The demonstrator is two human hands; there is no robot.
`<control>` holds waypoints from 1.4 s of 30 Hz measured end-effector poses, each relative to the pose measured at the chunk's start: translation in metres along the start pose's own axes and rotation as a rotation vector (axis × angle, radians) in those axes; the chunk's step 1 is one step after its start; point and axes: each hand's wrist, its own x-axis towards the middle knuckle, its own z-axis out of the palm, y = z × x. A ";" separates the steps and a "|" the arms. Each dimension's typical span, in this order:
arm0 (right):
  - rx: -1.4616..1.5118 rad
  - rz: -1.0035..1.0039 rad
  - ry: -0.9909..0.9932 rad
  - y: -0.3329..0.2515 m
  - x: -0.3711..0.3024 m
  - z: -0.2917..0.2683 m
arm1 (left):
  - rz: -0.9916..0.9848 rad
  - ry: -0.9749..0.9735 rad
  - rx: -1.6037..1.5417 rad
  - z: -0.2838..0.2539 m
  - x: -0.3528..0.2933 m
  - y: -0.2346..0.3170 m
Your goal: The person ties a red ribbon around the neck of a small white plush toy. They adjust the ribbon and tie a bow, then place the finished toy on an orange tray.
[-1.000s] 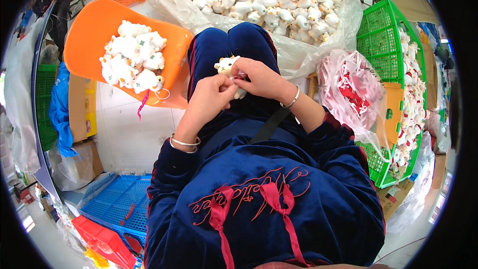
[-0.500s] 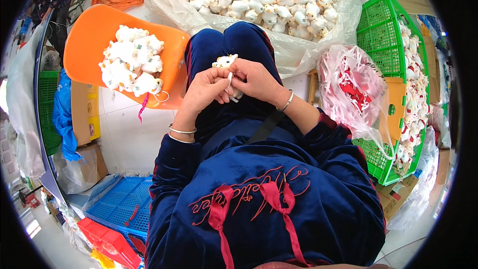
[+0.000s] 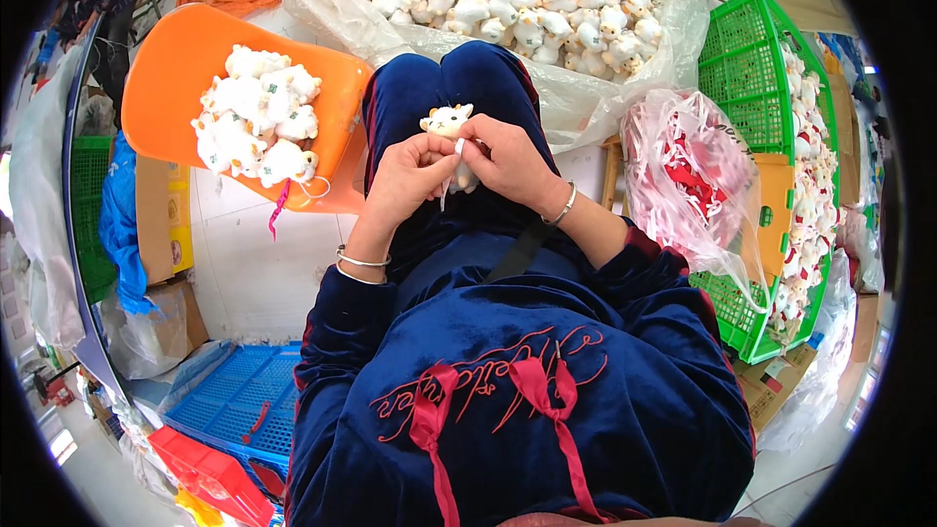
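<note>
A small white plush toy with orange-tipped ears rests on my lap, its head showing above my hands and part of its body between them. At its neck is a narrow white ribbon. My left hand is closed, thumb and forefinger pinching the ribbon. From the other side my right hand pinches the ribbon too, its fingertips close to the left ones. The fingers partly hide the toy's body and how the ribbon runs.
An orange chair at left bears several white plush toys and a pink ribbon. Ahead lies a big clear bag of plush toys. At right are a plastic bag with red and white pieces and a green crate of toys.
My hands have shifted slightly, and more of the toy's head shows. The ribbon strip that stood out between my fingers is now pulled in closer to the fingertips.
</note>
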 end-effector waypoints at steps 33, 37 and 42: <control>0.115 0.226 -0.265 -0.006 0.012 -0.030 | 0.324 0.233 0.278 0.017 -0.002 -0.019; 0.133 0.261 -0.293 -0.006 0.011 -0.034 | 0.363 0.213 0.292 0.018 -0.004 -0.018; 0.137 0.242 -0.286 -0.008 0.010 -0.033 | 0.393 0.205 0.306 0.016 -0.004 -0.022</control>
